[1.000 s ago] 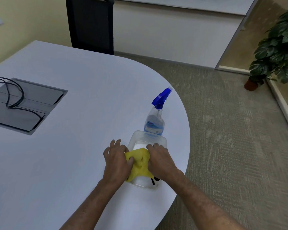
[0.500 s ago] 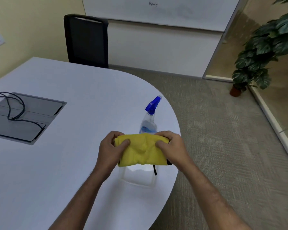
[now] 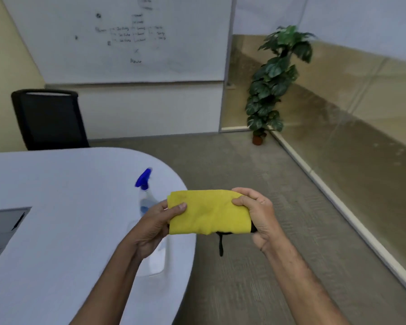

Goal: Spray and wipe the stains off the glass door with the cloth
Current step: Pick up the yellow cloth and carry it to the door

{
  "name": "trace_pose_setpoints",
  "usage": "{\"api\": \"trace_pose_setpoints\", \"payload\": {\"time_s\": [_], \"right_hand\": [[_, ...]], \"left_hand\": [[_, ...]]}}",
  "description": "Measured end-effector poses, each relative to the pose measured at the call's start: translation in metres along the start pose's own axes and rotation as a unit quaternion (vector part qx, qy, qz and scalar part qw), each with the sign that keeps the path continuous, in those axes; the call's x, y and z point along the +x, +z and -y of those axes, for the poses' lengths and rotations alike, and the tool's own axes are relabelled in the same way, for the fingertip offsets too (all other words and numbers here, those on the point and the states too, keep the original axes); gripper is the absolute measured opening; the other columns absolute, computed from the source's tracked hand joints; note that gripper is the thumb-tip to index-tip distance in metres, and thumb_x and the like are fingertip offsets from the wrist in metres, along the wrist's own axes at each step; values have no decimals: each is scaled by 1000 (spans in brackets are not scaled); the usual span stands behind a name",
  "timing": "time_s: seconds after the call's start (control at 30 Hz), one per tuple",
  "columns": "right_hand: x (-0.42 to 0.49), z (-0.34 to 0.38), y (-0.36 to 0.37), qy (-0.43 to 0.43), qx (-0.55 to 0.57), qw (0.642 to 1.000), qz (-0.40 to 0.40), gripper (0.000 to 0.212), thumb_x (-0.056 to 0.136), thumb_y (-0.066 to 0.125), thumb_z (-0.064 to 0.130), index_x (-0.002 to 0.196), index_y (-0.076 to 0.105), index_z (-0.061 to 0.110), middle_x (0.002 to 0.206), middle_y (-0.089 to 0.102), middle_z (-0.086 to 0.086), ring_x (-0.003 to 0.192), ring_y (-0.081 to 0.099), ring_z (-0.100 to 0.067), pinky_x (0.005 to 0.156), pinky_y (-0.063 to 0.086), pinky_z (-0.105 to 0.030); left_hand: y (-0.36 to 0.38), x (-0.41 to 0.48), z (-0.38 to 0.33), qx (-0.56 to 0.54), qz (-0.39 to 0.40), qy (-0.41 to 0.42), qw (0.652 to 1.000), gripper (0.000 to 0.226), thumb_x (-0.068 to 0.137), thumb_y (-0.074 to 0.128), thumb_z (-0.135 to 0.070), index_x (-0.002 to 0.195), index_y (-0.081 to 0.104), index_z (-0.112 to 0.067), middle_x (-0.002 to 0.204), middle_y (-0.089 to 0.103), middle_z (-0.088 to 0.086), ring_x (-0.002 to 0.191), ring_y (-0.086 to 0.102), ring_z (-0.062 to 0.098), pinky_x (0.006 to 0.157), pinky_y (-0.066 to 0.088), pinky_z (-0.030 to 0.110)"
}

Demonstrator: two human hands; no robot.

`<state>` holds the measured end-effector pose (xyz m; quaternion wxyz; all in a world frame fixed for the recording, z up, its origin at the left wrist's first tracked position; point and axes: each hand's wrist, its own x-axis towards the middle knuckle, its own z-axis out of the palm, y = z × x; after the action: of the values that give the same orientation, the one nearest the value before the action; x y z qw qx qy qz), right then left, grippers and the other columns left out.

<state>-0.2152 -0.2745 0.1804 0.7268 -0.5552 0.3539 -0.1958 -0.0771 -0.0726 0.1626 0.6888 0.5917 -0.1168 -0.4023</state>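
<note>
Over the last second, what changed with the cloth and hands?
Both hands lifted the yellow cloth out of the clear tray and carried it up and right, past the table edge, over the carpet. Left hand and right hand keep their grip on its ends. Spray bottle and tray stayed put on the table.

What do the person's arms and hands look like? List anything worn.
Both forearms are bare to the bottom edge of the frame: no sleeves, gloves, watch or bracelets visible. The left hand and right hand show no rings on the fingers in view. Motion blur softens finer detail.
</note>
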Motion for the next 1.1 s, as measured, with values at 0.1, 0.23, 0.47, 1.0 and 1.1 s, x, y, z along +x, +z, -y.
{"api": "trace_pose_setpoints", "payload": {"time_s": [0.1, 0.23, 0.47, 1.0, 1.1], "right_hand": [[-21, 16, -69, -25, 4, 999, -39, 21, 82, 74, 3, 96, 81, 17, 109, 77, -8, 95, 68, -22, 67, 57, -34], [-54, 31, -176, -97, -69, 988, -97, 22, 85, 73, 3, 97, 77, 21, 103, 73, 1, 93, 63, -16, 74, 50, -30], [-117, 41, -352, -256, -363, 874, -199, 38, 93, 63, 48, 127, 65, 31, 128, 62, 12, 124, 56, -12, 110, 43, -40], [-218, 84, -635, -252, -433, 739, -451, 40, 96, 52, 46, 126, 71, 27, 140, 64, 3, 131, 54, -12, 108, 39, -28], [-242, 93, -675, -239, -413, 718, -507, 37, 98, 51, 41, 122, 72, 23, 140, 64, 4, 131, 56, -12, 109, 47, -33]], "left_hand": [[71, -1, 4, 11, 29, 1, 1000, 44, 90, 70, -24, 131, 68, -10, 126, 76, 12, 117, 73, 29, 89, 64, 35], [187, -6, 15, 17, 39, 2, 999, 29, 96, 66, -24, 120, 73, -10, 116, 79, 12, 99, 75, 23, 87, 61, 40], [390, -16, 39, 17, 107, -12, 994, 30, 93, 69, -25, 117, 72, -7, 104, 78, 14, 94, 72, 29, 80, 60, 46], [772, -12, 90, 86, 407, -85, 906, 35, 94, 68, -30, 117, 72, -3, 108, 79, 18, 88, 77, 26, 69, 64, 36], [840, -27, 105, 95, 476, -100, 868, 35, 96, 65, -35, 112, 73, -5, 101, 80, 16, 82, 78, 24, 71, 63, 36]]}}
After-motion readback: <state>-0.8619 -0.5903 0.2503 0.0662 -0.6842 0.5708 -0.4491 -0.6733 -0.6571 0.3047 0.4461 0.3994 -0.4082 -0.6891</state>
